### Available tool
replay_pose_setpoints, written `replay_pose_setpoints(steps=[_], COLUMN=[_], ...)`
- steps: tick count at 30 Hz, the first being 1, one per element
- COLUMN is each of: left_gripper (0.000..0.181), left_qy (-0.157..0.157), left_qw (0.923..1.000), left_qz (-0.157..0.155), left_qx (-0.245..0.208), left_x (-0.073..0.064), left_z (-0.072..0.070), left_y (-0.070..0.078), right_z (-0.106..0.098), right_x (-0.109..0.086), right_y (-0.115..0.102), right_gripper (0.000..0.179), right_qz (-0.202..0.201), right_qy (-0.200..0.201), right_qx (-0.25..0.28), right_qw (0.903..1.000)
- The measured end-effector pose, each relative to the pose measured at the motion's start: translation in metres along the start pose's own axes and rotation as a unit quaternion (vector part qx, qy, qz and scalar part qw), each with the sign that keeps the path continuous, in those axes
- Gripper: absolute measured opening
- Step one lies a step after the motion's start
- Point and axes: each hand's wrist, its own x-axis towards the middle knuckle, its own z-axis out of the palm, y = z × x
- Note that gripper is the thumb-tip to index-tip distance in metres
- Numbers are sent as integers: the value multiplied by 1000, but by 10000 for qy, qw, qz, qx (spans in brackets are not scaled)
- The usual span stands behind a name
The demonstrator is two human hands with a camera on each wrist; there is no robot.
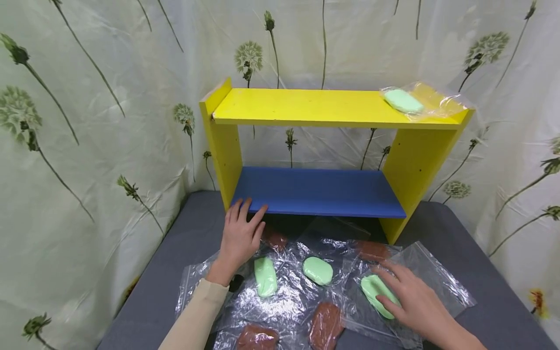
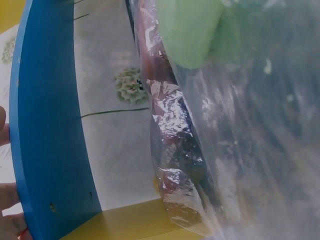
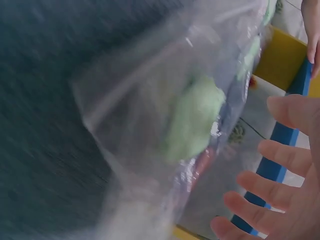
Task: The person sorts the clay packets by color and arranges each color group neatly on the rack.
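Note:
My left hand [image 1: 239,233] rests its fingertips on the front left edge of the blue lower shelf [image 1: 315,192], fingers extended. In the left wrist view, its fingers [image 2: 9,195] appear beside that blue board. The right hand [image 1: 413,296] hovers with spread fingers over a green clay-like slab [image 1: 372,287] in a clear plastic bag, partly covering it; no grip shows. Other bagged slabs lie around: a green one [image 1: 266,277] near my left forearm, another green one [image 1: 318,271] in the middle, and several brown ones, including one [image 1: 326,324] at the front.
A yellow shelf unit [image 1: 302,104] stands at the back of the grey-covered table [image 1: 153,296]. On its top right lies another bagged green slab [image 1: 403,101]. Clear bags [image 1: 437,272] overlap across the table before the unit. A dandelion-print curtain [image 1: 144,97] hangs behind and at both sides.

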Motion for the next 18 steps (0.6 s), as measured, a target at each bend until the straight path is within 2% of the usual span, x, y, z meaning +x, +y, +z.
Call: replay_pose_setpoints(steps=[6,14,18], left_gripper=[45,46,46], left_qy=[-105,-166,-134], left_qw=[9999,9999,9999], left_qz=[-31,-31,-13], left_qx=[15,35,13], left_x=[3,3,3], left_z=[-2,-3,-3], left_y=[-1,0,0], right_z=[12,23,27], right_x=[-11,-13,-13], right_y=[-6,-9,-10], right_gripper=[62,61,59], right_qz=[227,589,562], right_qy=[-231,-1019,-1061], right_qx=[269,234,127], right_qw=[9991,9928,9927])
